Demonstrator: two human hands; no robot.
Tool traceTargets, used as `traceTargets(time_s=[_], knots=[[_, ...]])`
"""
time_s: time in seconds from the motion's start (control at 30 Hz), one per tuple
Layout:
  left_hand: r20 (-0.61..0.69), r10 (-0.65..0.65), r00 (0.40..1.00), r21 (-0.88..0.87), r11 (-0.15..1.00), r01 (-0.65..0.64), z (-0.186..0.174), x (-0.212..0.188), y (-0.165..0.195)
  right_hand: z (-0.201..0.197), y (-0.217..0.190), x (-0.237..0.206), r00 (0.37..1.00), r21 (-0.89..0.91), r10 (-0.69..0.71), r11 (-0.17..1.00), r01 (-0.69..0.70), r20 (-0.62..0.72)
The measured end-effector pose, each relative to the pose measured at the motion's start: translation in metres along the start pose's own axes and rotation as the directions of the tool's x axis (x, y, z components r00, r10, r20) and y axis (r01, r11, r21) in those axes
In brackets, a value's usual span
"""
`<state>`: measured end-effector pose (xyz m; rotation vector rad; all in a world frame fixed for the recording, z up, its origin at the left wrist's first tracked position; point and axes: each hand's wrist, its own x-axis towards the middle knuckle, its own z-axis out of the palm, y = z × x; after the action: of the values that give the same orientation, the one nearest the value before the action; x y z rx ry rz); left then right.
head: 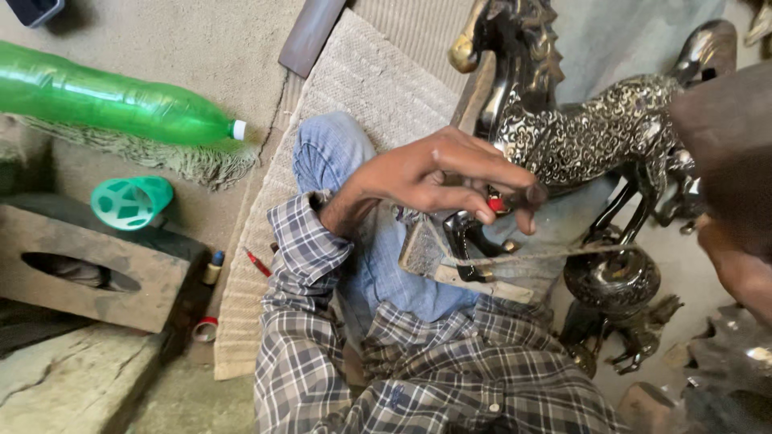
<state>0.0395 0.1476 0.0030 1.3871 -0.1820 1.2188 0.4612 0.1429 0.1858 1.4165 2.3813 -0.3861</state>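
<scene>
Horse statue (pixel 579 128) beneath left hand (pixel 434 181)

light: soft, even daylight | shadows: faint | glare: sheen on horse figure (pixel 579 128) | blur: right edge

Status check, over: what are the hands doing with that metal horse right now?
Left hand over the engraved horse figure, fingers pinching a small red piece. Right hand at the frame edge, grip unclear. Smaller dark figurine just below.
</scene>
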Motion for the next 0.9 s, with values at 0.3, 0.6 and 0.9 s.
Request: traceTargets(time_s=[0.3, 0.6, 0.9], knots=[[0.040, -0.077, 0.996, 0.047, 0.996, 0.075, -0.008, -0.002, 0.024, -0.021, -0.067, 0.015, 0.953, 0.094, -0.248, 0.959, 0.267, -0.176], [0.041, -0.250, 0.967, 0.111, 0.963, 0.244, -0.012, -0.005, 0.023, -0.029, -0.094, 0.023, 0.938, -0.059, -0.319, 0.948, 0.314, -0.138], [0.124, -0.077, 0.989, 0.187, 0.981, 0.053, -0.020, -0.001, 0.030, -0.004, -0.093, 0.008, 0.974, -0.009, -0.142, 0.990, 0.143, -0.178]])
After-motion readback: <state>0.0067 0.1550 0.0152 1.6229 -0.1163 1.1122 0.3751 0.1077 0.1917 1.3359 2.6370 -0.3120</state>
